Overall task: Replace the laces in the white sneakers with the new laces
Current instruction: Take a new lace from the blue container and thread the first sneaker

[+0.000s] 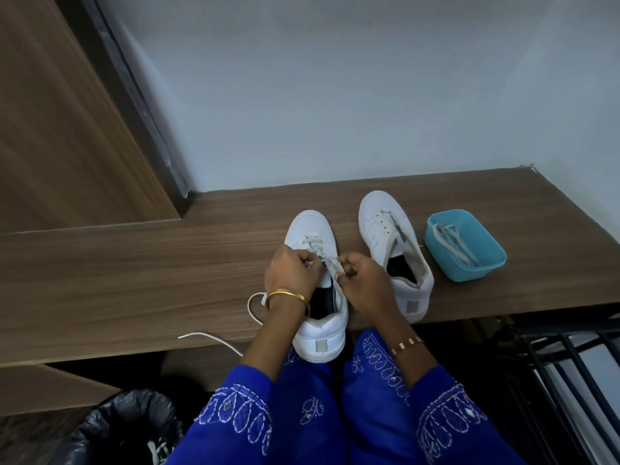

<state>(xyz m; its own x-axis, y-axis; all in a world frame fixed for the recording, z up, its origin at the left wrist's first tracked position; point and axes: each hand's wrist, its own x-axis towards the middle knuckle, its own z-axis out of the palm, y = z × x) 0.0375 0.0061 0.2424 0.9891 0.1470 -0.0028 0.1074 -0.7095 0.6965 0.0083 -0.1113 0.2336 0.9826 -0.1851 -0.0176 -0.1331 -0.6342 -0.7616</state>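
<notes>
**Lacing at the near sneaker, both hands on the lace**

Wood-grain tabletop (134, 263) runs left to right in front of you, backed by a pale blue-grey wall, with a brown panel rising at far left.

Near sneaker (318, 317): white, toe pointing away from you, heel overhanging the near edge of the tabletop. One lace bar crosses the lowest eyelets near the toe. Your left hand (290, 273) sits over the left side of the throat, fingers curled and pinching the lace (330, 263). Your right hand (364, 283) is just right of it, fingers curled and pinching the same lace strand; the two hands nearly meet over the tongue. A gold bangle (288, 297) rings your left wrist, a thinner bracelet (407, 344) your right forearm.

Loose lace end (214, 340): white, trails left from under your left wrist, loops on the tabletop, and its tip lies near the near edge.

Second sneaker (392, 250): to the right and a little farther, tilted, eyelets bare, tongue lying open.

Blue tub (483, 263): right of the second sneaker, just beside it, holding a pale coiled lace (451, 241).

Bottom left, below the tabletop: bin with a black liner (127, 427). Blue embroidered sleeves and lap fill the near centre.
</notes>
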